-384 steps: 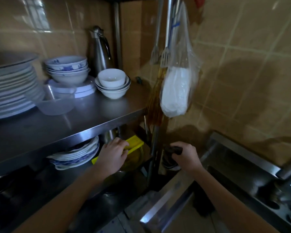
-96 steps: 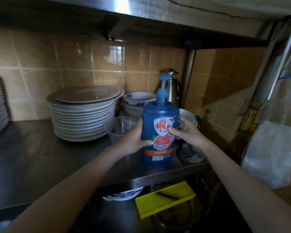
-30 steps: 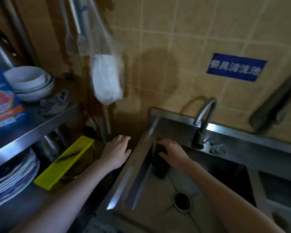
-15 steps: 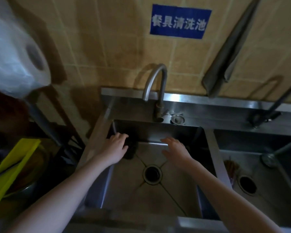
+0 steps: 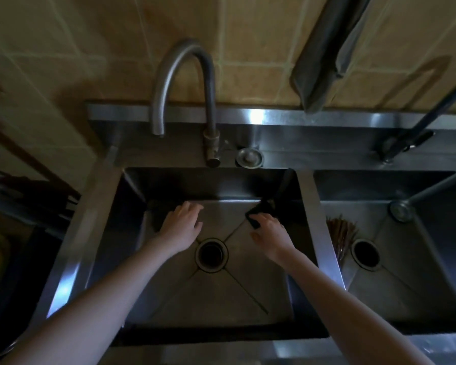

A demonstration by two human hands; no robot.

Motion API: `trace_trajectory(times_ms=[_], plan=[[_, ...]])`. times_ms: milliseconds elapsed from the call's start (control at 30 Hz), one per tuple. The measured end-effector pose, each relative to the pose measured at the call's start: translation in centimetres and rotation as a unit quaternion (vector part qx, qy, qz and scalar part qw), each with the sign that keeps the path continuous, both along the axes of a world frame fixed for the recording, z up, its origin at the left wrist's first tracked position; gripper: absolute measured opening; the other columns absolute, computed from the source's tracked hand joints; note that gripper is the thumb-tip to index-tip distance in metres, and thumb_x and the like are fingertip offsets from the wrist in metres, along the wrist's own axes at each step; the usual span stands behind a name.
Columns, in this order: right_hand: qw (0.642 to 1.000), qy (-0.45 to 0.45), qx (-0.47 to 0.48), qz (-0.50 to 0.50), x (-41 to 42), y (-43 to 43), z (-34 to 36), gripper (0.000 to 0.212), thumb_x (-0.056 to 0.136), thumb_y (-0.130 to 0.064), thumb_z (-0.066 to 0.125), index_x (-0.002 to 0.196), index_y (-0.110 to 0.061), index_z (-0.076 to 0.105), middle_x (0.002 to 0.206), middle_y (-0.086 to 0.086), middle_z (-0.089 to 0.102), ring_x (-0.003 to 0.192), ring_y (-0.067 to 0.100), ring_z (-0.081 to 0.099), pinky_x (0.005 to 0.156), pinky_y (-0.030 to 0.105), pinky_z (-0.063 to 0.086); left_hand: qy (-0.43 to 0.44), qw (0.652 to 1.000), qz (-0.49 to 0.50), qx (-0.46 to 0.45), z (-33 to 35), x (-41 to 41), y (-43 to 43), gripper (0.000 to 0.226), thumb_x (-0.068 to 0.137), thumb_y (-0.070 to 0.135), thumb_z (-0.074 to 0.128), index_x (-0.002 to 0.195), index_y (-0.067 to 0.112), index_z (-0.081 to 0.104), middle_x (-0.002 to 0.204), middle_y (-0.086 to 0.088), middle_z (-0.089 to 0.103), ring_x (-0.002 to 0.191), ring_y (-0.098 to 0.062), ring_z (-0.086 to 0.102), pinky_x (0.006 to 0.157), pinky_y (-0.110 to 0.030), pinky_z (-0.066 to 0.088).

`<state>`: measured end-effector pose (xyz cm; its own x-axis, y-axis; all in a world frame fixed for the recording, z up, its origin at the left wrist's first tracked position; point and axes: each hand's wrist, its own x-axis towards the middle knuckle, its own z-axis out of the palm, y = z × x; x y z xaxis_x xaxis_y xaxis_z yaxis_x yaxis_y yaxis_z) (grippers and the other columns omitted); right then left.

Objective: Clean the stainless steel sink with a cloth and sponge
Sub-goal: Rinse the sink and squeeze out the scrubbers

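Pressing cloth (image 5: 155, 215) with flat left hand (image 5: 181, 223); right hand (image 5: 271, 231) touching sponge (image 5: 257, 213), grip unclear.
Sponge is risking slipping into drain (image 5: 211, 255).

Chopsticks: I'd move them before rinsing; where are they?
Head view, right side: the chopsticks lie in the right basin by its left wall, just left of its drain.
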<state>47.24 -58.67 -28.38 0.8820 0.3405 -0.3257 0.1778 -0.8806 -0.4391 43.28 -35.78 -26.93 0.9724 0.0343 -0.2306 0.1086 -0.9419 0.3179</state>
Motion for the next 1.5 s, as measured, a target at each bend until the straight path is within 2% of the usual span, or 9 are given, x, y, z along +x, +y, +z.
trace_trajectory(times_ms=[267, 400, 500, 700, 900, 1100, 1233, 1333, 1500], plan=[[0.998, 0.055, -0.025, -0.03, 2.5, -1.4, -4.7, 0.053, 0.092, -0.02, 0.053, 0.142, -0.023, 0.035, 0.147, 0.005, 0.037, 0.132, 0.025, 0.04, 0.108, 0.043, 0.038, 0.059, 0.998, -0.004, -0.024, -5.3, 2.8, -1.3, 0.044, 0.096, 0.03, 0.046, 0.138, 0.02, 0.037, 0.134, -0.003, 0.043, 0.122, -0.023, 0.045, 0.097, -0.035, 0.042], [0.993, 0.091, -0.019, -0.073, 3.8, -1.5, -7.3, 0.053, 0.093, -0.016, 0.051, 0.143, -0.02, 0.033, 0.14, 0.009, 0.044, 0.123, 0.024, 0.048, 0.099, 0.036, 0.043, 0.083, 0.996, 0.003, -0.022, -7.4, 3.9, -0.9, 0.042, 0.096, 0.03, 0.046, 0.137, 0.02, 0.038, 0.132, -0.004, 0.044, 0.121, -0.025, 0.045, 0.099, -0.038, 0.04], [0.987, 0.111, -0.008, -0.112, 4.7, -1.3, -9.0, 0.052, 0.095, -0.013, 0.049, 0.143, -0.017, 0.031, 0.136, 0.011, 0.045, 0.121, 0.024, 0.048, 0.096, 0.031, 0.04, 0.093, 0.996, 0.003, -0.014, -8.6, 4.7, -0.7, 0.043, 0.096, 0.03, 0.046, 0.137, 0.019, 0.038, 0.132, -0.004, 0.044, 0.121, -0.025, 0.046, 0.098, -0.039, 0.042], [0.987, 0.068, -0.089, -0.119, 6.1, -0.3, -13.6, 0.05, 0.089, -0.016, 0.051, 0.137, -0.022, 0.037, 0.136, 0.011, 0.045, 0.12, 0.032, 0.048, 0.092, 0.038, 0.045, 0.109, 0.994, -0.003, 0.0, -10.8, 6.9, -0.7, 0.043, 0.096, 0.03, 0.047, 0.136, 0.017, 0.039, 0.132, -0.006, 0.044, 0.118, -0.027, 0.049, 0.093, -0.042, 0.044], [0.989, 0.051, -0.106, -0.089, 8.4, -0.3, -16.9, 0.058, 0.088, -0.014, 0.055, 0.141, -0.024, 0.034, 0.147, 0.013, 0.031, 0.128, 0.037, 0.038, 0.096, 0.045, 0.045, 0.116, 0.993, -0.008, 0.007, -13.0, 9.0, -1.1, 0.043, 0.096, 0.028, 0.044, 0.137, 0.015, 0.037, 0.133, -0.007, 0.043, 0.121, -0.027, 0.046, 0.097, -0.043, 0.042], [0.985, 0.09, -0.129, -0.066, 10.2, 0.5, -19.0, 0.058, 0.093, -0.038, 0.049, 0.145, -0.033, 0.023, 0.155, 0.013, 0.005, 0.133, 0.045, 0.03, 0.097, 0.052, 0.044, 0.123, 0.992, -0.018, 0.005, -14.9, 9.2, -1.1, 0.041, 0.097, 0.029, 0.043, 0.134, 0.013, 0.041, 0.131, -0.01, 0.046, 0.119, -0.029, 0.047, 0.099, -0.043, 0.04], [0.98, 0.11, -0.154, -0.055, 10.7, 0.8, -19.9, 0.056, 0.094, -0.044, 0.044, 0.146, -0.035, 0.022, 0.158, 0.011, -0.002, 0.136, 0.044, 0.025, 0.104, 0.054, 0.036, 0.119, 0.993, -0.014, 0.002, -15.5, 8.8, -0.6, 0.038, 0.096, 0.029, 0.045, 0.13, 0.013, 0.044, 0.127, -0.01, 0.048, 0.116, -0.029, 0.048, 0.096, -0.043, 0.042], [0.979, 0.113, -0.163, -0.054, 10.9, 1.1, -20.0, 0.058, 0.095, -0.046, 0.043, 0.147, -0.038, 0.018, 0.158, 0.009, -0.006, 0.135, 0.044, 0.026, 0.103, 0.054, 0.037, 0.12, 0.993, -0.003, 0.0, -15.8, 8.5, -0.1, 0.039, 0.096, 0.029, 0.045, 0.132, 0.014, 0.044, 0.128, -0.009, 0.047, 0.118, -0.028, 0.047, 0.096, -0.042, 0.042], [0.982, 0.085, -0.17, -0.007, 10.3, 1.5, -20.0, 0.052, 0.092, -0.051, 0.045, 0.141, -0.035, 0.032, 0.159, 0.007, -0.003, 0.133, 0.048, 0.026, 0.108, 0.056, 0.025, 0.124, 0.992, 0.008, -0.004, -15.9, 7.9, 0.3, 0.04, 0.096, 0.03, 0.045, 0.133, 0.015, 0.043, 0.13, -0.008, 0.046, 0.119, -0.028, 0.047, 0.096, -0.044, 0.042]])
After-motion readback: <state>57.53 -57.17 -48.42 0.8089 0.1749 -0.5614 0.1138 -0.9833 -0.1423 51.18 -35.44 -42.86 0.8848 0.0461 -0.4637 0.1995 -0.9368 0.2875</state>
